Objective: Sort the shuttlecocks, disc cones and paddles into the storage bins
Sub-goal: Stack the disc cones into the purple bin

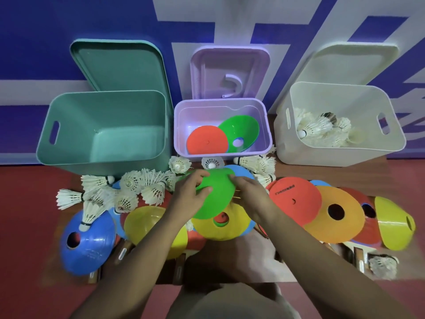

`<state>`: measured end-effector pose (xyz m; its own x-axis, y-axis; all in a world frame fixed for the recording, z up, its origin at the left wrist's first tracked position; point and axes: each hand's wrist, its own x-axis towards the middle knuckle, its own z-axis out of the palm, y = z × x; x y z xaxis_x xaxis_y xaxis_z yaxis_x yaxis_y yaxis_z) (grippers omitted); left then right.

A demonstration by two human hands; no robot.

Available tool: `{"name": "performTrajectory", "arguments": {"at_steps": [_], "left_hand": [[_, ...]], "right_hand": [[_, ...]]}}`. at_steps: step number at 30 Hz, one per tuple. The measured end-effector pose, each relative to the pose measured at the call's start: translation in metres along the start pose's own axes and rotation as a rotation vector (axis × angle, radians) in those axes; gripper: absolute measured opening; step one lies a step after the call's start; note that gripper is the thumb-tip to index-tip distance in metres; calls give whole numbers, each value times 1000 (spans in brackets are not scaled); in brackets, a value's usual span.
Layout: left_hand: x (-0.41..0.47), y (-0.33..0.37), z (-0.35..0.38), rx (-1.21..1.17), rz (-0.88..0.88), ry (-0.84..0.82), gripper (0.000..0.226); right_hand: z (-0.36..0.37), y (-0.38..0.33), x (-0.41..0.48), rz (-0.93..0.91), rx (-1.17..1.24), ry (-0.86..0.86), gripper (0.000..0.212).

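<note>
Both hands, L hand (192,192) & R hand (250,195), grip green disc cone (218,201) nr purple bin (221,155).

The only print is a short black line on the red disc cone (295,204) just right of the middle. It sits upside down from this view: a run of Latin capitals beside a few smaller characters, too small to read surely. The near-left blue disc cone (89,246) bears a faint embossed mark, blurred. Large white shapes on the far blue wall (69,42) spell nothing legible.
</note>
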<state>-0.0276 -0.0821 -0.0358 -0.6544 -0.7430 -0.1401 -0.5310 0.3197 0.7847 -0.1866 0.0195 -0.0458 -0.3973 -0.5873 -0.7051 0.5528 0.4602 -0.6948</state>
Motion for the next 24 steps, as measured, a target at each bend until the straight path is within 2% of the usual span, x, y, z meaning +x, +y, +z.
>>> {"name": "performTrajectory", "arguments": {"at_steps": [4, 6, 7, 9, 10, 12, 14, 17, 19, 22, 24], "left_hand": [[2, 17, -5, -57, 63, -25, 34], [5, 21, -6, -88, 93, 43, 33], [6, 21, -7, -96, 95, 120, 32], [9, 14, -6, -109, -3, 229, 34], [10, 11, -5, -109, -93, 220, 36], [8, 3, 2, -71, -255, 112, 40], [2, -5, 13, -17, -330, 2, 47], [-11, -11, 28, 57, -367, -168, 70], [-15, -15, 37, 148, -362, -224, 75], [-18, -14, 49, 198, -377, -200, 75], [-20, -14, 56, 215, -379, -158, 73]], "right_hand": [[-11, -18, -9, -54, 78, -136, 10], [-19, -28, -13, -93, 104, -125, 6], [-25, -32, -13, -109, 114, -106, 10], [-38, -37, -18, -106, 100, -70, 16], [-44, -36, -20, -92, 87, -60, 16], [-53, -26, -22, -49, 71, -40, 13], [-58, -8, -23, 4, 38, -2, 14], [-60, 24, -17, 12, -165, 103, 16], [-61, 39, -10, -77, -397, 169, 16], [-55, 53, -6, -180, -693, 168, 4], [-49, 57, -6, -223, -884, 171, 24]]}}
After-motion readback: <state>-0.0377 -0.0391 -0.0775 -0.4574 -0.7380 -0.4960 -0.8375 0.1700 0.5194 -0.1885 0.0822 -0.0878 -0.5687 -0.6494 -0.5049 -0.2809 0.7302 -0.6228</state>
